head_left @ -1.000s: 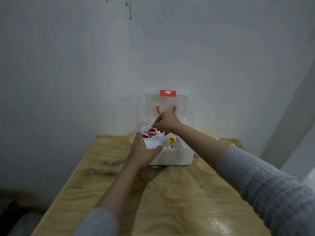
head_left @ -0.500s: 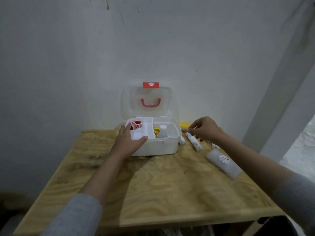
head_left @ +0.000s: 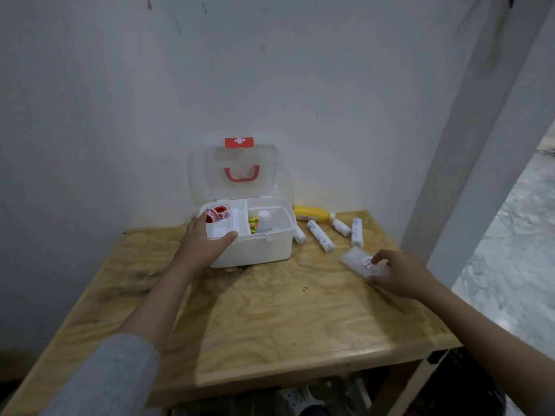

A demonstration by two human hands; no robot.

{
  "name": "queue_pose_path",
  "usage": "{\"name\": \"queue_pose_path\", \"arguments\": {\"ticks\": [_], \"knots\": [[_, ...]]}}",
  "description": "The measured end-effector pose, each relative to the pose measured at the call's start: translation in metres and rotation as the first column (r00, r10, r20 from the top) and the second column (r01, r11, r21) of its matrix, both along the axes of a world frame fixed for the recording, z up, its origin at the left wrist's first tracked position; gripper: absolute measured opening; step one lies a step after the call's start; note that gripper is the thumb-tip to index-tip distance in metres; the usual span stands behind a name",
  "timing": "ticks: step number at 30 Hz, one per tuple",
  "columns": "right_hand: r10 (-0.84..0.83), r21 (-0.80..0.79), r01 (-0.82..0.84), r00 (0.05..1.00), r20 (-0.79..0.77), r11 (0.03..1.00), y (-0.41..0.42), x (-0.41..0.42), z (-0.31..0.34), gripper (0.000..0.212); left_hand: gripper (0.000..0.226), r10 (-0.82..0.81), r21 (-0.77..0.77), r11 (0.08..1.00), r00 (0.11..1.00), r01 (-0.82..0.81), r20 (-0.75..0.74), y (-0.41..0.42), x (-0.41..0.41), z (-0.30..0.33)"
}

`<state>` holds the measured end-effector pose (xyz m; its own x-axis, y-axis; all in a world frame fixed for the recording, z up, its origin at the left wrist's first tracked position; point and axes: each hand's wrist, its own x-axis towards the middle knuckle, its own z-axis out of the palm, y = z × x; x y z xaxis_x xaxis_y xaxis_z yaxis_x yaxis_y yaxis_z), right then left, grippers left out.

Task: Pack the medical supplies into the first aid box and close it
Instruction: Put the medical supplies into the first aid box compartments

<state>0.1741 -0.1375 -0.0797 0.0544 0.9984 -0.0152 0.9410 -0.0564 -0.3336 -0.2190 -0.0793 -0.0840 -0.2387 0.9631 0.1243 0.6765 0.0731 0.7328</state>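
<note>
The white first aid box (head_left: 264,249) stands open at the back of the wooden table (head_left: 270,319), its clear lid (head_left: 237,172) upright against the wall. Two red tape rolls (head_left: 216,213) lie in its inner tray; a small white bottle (head_left: 264,221) stands in the right part. My left hand (head_left: 204,243) grips the box's front left corner. My right hand (head_left: 399,273) closes on a clear flat case (head_left: 359,261) lying on the table. Several white bandage rolls (head_left: 319,240) and a yellow bottle (head_left: 312,213) lie to the right of the box.
A white wall rises right behind the table. A white post (head_left: 468,163) stands at the table's right rear corner, with pale floor beyond. Dark items sit under the table's front edge.
My right hand left the box, passed the bandage rolls, and came down to the clear case. The view swung right. My left hand stayed on the box.
</note>
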Motion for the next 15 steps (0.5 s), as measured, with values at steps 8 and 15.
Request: {"name": "queue_pose_path", "arguments": {"ticks": [8,15], "knots": [[0.092,0.220,-0.060,0.986,-0.137,0.974,-0.002,-0.018,0.047,0.031,0.099,-0.015,0.020,1.000,1.000,0.014,0.022,-0.003,-0.001,0.001],[0.291,0.430,-0.228,0.953,-0.085,0.874,0.035,-0.071,0.112,0.035,0.099,-0.005,0.012,1.000,0.999,0.005,0.040,-0.003,0.002,0.001]]}}
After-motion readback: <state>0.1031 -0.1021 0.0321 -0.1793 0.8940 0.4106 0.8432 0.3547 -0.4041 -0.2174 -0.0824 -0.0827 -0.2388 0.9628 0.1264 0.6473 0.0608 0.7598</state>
